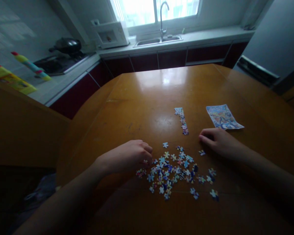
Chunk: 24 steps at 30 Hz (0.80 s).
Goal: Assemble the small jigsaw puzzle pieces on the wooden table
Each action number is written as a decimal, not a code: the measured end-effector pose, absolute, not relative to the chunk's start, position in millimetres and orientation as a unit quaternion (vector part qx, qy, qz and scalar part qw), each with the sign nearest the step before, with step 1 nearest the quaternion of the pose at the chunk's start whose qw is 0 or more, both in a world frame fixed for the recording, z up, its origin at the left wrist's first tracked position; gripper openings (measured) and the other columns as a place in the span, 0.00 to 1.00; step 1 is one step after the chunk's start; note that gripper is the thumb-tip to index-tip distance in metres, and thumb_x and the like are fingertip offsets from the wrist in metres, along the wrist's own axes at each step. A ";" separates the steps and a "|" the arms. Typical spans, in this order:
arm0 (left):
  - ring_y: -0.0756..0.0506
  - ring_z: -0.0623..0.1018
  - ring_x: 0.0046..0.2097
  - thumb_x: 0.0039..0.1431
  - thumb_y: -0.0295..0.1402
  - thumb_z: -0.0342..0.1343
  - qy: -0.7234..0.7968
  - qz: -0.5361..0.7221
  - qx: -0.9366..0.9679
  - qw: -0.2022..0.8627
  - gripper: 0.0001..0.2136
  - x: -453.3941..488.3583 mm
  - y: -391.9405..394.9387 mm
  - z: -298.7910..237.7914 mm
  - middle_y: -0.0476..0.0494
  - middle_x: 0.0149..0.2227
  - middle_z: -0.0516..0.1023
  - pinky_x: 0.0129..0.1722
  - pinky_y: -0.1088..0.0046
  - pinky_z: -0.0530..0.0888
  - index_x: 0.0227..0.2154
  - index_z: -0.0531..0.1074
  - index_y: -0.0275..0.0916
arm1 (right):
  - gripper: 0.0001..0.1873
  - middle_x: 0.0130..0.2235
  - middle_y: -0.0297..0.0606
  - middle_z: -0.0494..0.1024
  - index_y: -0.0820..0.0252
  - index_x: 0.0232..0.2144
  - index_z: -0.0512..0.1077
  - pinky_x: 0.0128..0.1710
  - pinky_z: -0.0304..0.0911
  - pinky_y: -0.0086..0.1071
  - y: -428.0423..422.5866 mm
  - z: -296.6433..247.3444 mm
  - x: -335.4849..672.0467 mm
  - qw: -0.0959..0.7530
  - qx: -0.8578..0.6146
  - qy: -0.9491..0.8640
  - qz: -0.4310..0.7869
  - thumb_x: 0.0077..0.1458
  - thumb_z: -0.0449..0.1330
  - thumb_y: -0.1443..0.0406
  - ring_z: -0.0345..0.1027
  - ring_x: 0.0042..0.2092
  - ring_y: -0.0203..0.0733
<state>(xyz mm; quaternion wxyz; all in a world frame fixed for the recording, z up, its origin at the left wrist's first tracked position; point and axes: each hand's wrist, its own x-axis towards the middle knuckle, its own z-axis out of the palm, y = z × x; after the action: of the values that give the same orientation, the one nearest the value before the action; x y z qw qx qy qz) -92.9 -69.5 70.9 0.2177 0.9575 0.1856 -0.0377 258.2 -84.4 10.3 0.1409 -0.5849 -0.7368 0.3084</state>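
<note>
On the brown wooden counter (pixel 147 98) a heap of loose puzzle pieces (pixel 172 171) lies between the two hands. The left hand (pixel 127 156) rests palm down at the heap's left edge, fingers curled onto the nearest pieces; whether it pinches one I cannot tell. The right hand (pixel 219 142) lies released and palm down just beyond the heap, gripping nothing, with a single piece (pixel 202 152) just beside it. A strip of joined pieces (pixel 182 120) sits farther back, and a printed picture sheet (pixel 222 117) lies close behind the right hand.
</note>
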 end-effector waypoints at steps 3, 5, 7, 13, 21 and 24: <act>0.49 0.75 0.33 0.63 0.29 0.60 0.193 -0.029 0.958 0.208 0.07 -94.2 -68.7 67.4 0.51 0.29 0.76 0.37 0.71 0.67 0.29 0.77 0.43 | 0.15 0.31 0.39 0.80 0.57 0.30 0.74 0.32 0.60 0.36 -83.9 9.4 259.3 0.138 -0.584 -0.737 0.311 0.63 0.53 0.59 0.71 0.32 0.42; 0.49 0.74 0.33 0.63 0.29 0.60 0.198 -0.021 0.958 0.208 0.08 -95.6 -67.5 65.3 0.51 0.28 0.75 0.36 0.71 0.68 0.27 0.77 0.42 | 0.15 0.31 0.39 0.80 0.57 0.30 0.74 0.31 0.60 0.36 -83.4 8.4 260.0 0.136 -0.583 -0.739 0.310 0.63 0.53 0.58 0.71 0.31 0.42; 0.50 0.74 0.31 0.62 0.28 0.59 0.202 -0.009 0.955 0.216 0.09 -97.0 -66.5 63.9 0.51 0.27 0.74 0.35 0.72 0.68 0.26 0.76 0.42 | 0.15 0.31 0.39 0.80 0.57 0.29 0.74 0.31 0.60 0.36 -83.1 7.7 260.4 0.136 -0.583 -0.739 0.309 0.63 0.53 0.58 0.70 0.31 0.42; 0.50 0.74 0.29 0.62 0.28 0.58 0.215 -0.023 0.950 0.226 0.10 -97.3 -67.1 65.6 0.51 0.25 0.73 0.31 0.73 0.68 0.25 0.77 0.43 | 0.15 0.31 0.39 0.80 0.57 0.30 0.74 0.32 0.60 0.36 -83.0 8.3 260.1 0.133 -0.581 -0.739 0.314 0.63 0.52 0.58 0.71 0.32 0.42; 0.49 0.77 0.29 0.60 0.29 0.63 0.174 -0.026 0.947 0.270 0.08 -90.3 -76.8 67.2 0.50 0.26 0.78 0.31 0.72 0.69 0.25 0.78 0.43 | 0.15 0.31 0.39 0.80 0.57 0.30 0.75 0.32 0.61 0.36 -81.6 6.3 261.5 0.131 -0.581 -0.739 0.315 0.63 0.53 0.58 0.71 0.32 0.43; 0.49 0.77 0.29 0.60 0.30 0.63 0.182 -0.032 0.945 0.268 0.09 -89.6 -79.7 67.8 0.50 0.26 0.77 0.31 0.72 0.69 0.24 0.77 0.42 | 0.14 0.32 0.39 0.80 0.57 0.30 0.75 0.32 0.61 0.36 -81.2 5.2 262.2 0.135 -0.579 -0.740 0.316 0.62 0.53 0.58 0.71 0.32 0.43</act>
<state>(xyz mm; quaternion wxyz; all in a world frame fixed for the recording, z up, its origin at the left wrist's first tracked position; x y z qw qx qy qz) -89.6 -79.7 67.8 0.2684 0.9454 0.1821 -0.0319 262.2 -81.2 5.2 0.1345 -0.5789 -0.7395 0.3160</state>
